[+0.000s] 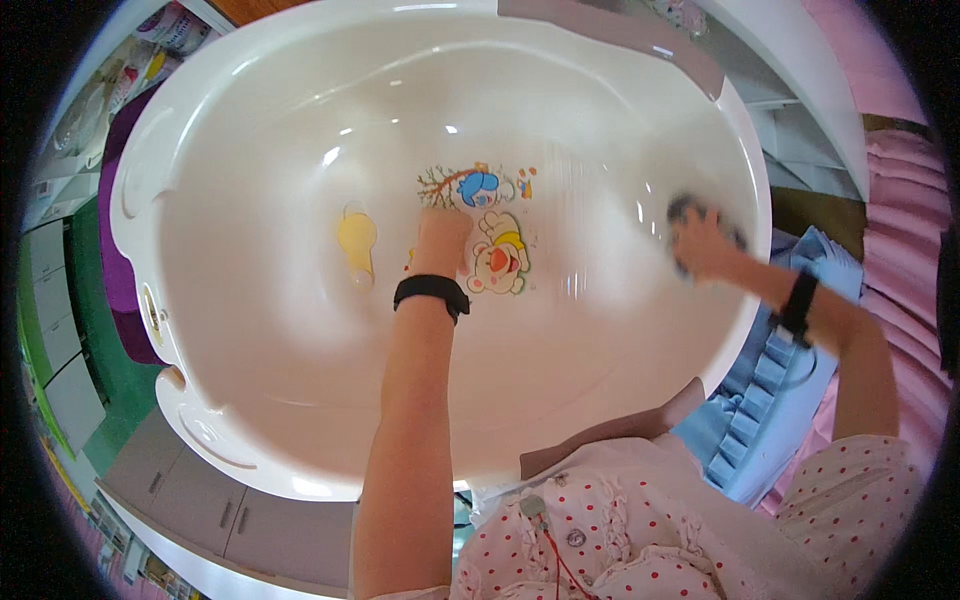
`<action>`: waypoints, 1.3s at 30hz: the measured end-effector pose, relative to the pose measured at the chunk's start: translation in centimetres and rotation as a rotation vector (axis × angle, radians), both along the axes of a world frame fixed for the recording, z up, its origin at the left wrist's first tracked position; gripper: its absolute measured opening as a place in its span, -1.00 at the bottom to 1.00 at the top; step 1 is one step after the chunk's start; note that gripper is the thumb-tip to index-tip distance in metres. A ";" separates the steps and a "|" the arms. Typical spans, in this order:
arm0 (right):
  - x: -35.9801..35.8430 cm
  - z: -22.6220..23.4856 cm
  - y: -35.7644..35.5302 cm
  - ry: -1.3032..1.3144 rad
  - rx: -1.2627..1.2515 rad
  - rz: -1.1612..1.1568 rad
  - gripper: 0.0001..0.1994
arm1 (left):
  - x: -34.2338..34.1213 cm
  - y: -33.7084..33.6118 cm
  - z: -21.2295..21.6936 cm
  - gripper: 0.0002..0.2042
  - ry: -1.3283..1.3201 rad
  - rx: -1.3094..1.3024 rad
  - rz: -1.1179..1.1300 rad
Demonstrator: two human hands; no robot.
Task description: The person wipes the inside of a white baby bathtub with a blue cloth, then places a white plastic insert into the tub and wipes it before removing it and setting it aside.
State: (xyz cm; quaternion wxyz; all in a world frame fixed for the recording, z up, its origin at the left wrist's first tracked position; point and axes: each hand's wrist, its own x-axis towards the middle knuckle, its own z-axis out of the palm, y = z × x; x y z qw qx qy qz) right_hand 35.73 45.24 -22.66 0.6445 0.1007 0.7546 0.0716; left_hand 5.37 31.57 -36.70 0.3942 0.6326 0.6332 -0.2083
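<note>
A big white plastic baby bathtub (pixel 560 390) lies before me, with cartoon animals printed on its floor. My left hand (pixel 445 236) reaches down onto the tub's floor between the yellow plug-shaped piece (pixel 356 236) and the printed bear (pixel 500 262). Its fingers are hidden from this angle. At the right end wall, my right hand (pixel 706 247) presses a dark grey cloth or pad (pixel 684 208) against the inner surface, fingers over it. Motion smears that hand, so the exact kind of pad cannot be told. Black bands circle both wrists.
Grey-brown pads (pixel 610 430) cover parts of the tub's rim. Beyond the right end are a blue ruffled fabric (pixel 770 390) and pink pleated cloth (pixel 900 210). Grey cabinets (pixel 200 490) stand at lower left, and shelves with packages (pixel 170 35) at upper left.
</note>
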 end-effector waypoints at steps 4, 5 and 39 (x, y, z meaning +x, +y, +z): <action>-1.4 4.7 -5.8 0.127 -0.399 -0.410 -0.62 | 0.9 -2.2 -1.8 -0.57 0.090 0.334 0.057; 0.7 4.0 -6.5 0.245 -0.542 -0.477 -0.62 | 1.3 -1.9 -2.4 -0.57 0.121 0.362 0.079; 2.7 7.0 -18.4 1.209 -0.351 -0.573 -0.70 | -7.7 -38.1 12.8 -0.39 0.309 1.017 2.049</action>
